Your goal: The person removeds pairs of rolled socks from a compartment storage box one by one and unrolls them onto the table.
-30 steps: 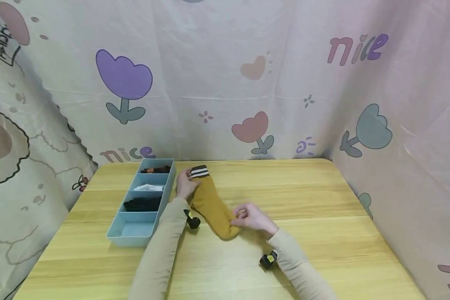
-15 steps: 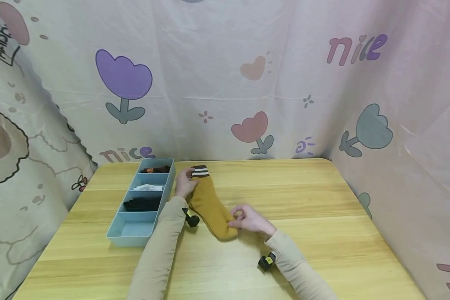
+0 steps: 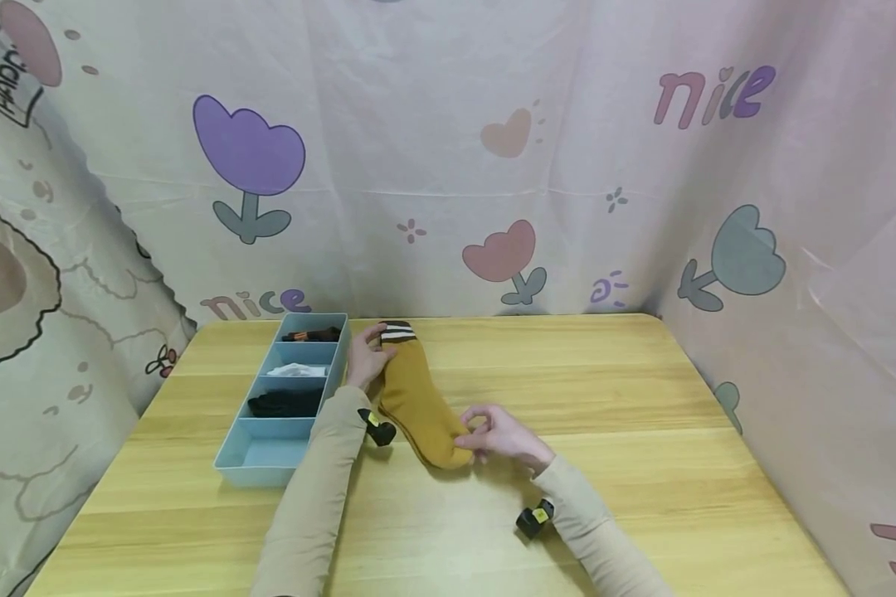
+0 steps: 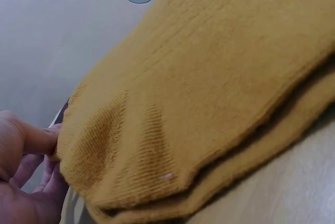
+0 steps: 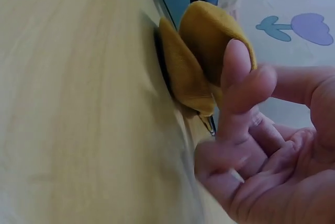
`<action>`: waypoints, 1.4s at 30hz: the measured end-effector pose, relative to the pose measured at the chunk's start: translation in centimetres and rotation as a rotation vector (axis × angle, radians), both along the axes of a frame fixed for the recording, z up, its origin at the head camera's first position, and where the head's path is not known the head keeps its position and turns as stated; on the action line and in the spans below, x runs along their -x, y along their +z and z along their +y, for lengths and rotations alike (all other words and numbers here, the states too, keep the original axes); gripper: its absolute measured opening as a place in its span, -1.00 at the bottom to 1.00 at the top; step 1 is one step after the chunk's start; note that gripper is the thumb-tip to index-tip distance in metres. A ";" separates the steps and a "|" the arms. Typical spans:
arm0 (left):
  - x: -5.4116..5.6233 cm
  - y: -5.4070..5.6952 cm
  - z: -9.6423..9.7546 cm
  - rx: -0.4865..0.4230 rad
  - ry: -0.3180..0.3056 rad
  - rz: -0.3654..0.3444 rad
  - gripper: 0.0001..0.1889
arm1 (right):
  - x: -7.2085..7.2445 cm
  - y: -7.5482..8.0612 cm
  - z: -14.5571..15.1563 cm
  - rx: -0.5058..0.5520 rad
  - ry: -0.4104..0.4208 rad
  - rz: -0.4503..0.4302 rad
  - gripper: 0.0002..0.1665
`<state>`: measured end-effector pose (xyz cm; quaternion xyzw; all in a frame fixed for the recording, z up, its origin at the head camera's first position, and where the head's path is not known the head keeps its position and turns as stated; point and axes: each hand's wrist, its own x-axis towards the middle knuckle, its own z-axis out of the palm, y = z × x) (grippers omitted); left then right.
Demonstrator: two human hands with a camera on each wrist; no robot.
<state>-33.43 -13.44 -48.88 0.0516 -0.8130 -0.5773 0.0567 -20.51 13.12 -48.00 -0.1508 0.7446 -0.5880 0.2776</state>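
A pair of mustard-yellow socks lies lengthwise on the table, one on top of the other, with dark cuffs striped in white at the far end. My left hand pinches the cuff end. In the left wrist view the two layers of knit fill most of the picture, and part of the left hand shows at the left edge. At the toe end, my right hand pinches the fabric between thumb and finger. The right wrist view shows the toes standing slightly apart beyond the right hand.
Left of the socks stands a light blue divided box. Its compartments hold a dark item with orange marks, a white cloth item and a black cloth item; the nearest compartment is bare. A printed curtain borders the wooden table.
The left hand and the cuff end have shifted slightly away from me. The toe end has risen a little in the view, with the right hand staying at it.
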 end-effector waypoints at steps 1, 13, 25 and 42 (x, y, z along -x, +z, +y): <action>0.0 0.1 0.0 -0.004 0.002 -0.001 -0.40 | 0.0 0.0 0.1 0.009 0.000 -0.012 -0.59; 0.0 1.0 0.9 -0.078 -0.034 0.018 -0.39 | 0.6 0.8 2.4 0.060 -0.015 -0.081 -0.41; 1.0 1.0 2.8 -0.191 -0.249 -0.041 -0.19 | 0.9 0.3 5.6 0.058 -0.059 -0.094 -0.54; 1.9 0.5 5.7 -0.079 -0.377 -0.064 -0.03 | 1.2 -0.4 8.1 -0.026 -0.113 -0.015 -0.52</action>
